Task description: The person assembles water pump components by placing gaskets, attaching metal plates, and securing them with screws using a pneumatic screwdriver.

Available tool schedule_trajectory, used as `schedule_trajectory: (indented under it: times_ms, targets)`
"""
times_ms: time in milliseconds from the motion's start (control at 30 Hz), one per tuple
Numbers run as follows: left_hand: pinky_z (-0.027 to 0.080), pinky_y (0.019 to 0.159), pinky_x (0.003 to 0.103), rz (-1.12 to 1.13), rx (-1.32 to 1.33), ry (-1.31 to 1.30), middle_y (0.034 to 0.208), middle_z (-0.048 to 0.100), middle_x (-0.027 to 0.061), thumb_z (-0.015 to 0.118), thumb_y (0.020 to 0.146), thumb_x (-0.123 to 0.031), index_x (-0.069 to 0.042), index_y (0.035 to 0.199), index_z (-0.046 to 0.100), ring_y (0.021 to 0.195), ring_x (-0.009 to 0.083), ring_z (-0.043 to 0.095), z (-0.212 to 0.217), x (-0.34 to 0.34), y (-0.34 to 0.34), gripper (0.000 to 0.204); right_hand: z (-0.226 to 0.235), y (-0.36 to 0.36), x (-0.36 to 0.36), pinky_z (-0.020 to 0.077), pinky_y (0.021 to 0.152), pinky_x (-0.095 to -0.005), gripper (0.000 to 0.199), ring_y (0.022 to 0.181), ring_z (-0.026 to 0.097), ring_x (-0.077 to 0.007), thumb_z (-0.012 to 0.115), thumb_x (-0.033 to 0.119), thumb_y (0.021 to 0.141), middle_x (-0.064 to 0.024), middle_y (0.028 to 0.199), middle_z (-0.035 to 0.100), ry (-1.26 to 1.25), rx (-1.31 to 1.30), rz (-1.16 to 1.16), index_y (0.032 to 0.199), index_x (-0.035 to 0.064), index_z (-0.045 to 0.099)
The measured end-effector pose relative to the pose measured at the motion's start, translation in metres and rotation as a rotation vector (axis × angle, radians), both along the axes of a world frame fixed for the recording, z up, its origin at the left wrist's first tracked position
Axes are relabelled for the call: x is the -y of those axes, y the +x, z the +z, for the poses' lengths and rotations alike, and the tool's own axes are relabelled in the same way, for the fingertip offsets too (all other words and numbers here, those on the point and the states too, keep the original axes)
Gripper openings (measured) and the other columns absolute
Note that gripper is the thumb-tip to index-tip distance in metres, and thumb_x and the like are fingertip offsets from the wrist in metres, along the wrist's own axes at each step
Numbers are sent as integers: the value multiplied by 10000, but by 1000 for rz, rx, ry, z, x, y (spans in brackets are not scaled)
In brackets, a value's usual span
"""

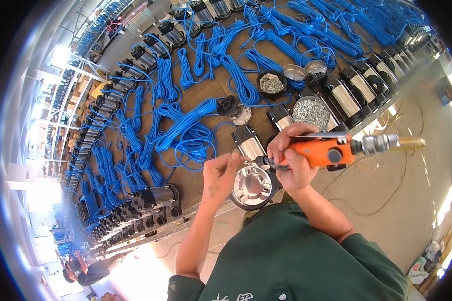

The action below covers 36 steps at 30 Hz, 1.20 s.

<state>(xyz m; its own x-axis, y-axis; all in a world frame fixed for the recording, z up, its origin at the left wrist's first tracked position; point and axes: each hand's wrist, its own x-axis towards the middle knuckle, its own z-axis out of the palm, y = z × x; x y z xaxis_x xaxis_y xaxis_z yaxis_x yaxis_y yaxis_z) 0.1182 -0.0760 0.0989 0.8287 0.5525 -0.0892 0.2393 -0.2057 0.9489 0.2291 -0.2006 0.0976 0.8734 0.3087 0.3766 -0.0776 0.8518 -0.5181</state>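
Note:
My right hand (294, 163) is wrapped around an orange air screwdriver (322, 153), its hose fitting (379, 144) pointing right. The tool's black nose points left toward my left hand (220, 176). Those left fingers are pinched together at the tip of the tool; what they hold is too small to make out. Just below both hands lies a steel cylindrical pump (251, 145) at the table edge, and a round metal end with slots (252, 185) faces up toward me.
A steel bowl of small screws (311, 111) and a black bowl of fasteners (271, 84) stand beyond my hands. Coils of blue cable (186, 128) cover the table. Rows of pumps (344, 95) line its edges. Another person (85, 268) is at the lower left.

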Motion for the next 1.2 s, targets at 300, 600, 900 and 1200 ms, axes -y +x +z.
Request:
schedule_trajectory:
  times_ms: [300,600,900,1200]
  targets:
    - [375,523,335,-146,-120,298,579,465,97,502,1006,-316,-3,889,715,545,231,463,-27,-10,-18,396,-28,-7,-7,470,601,-314,353,618,527,-173,503,-51,754,-112,836,540,-333,-169,150,1101,0,472]
    - [455,744,345,37,-83,522,983,476,112,932,573,-323,7,1363,426,847,221,504,-32,33,-64,995,-14,-14,-21,491,624,-233,233,707,598,-101,580,-65,736,-56,801,609,-438,-65,197,963,-18,561]
    - [417,843,447,17,-176,534,1051,423,166,923,519,-319,-23,1343,430,985,346,449,-41,46,-61,1004,-12,-17,-28,480,593,-245,225,669,577,-92,606,-39,706,-44,753,611,-461,57,171,928,-16,586]
    - [467,802,423,-4,-161,546,1040,451,156,928,491,-291,-25,1297,481,947,332,500,-42,41,-60,959,-20,-13,-23,476,672,-252,293,728,550,-99,528,-49,765,-68,845,572,-525,234,268,1044,12,462]
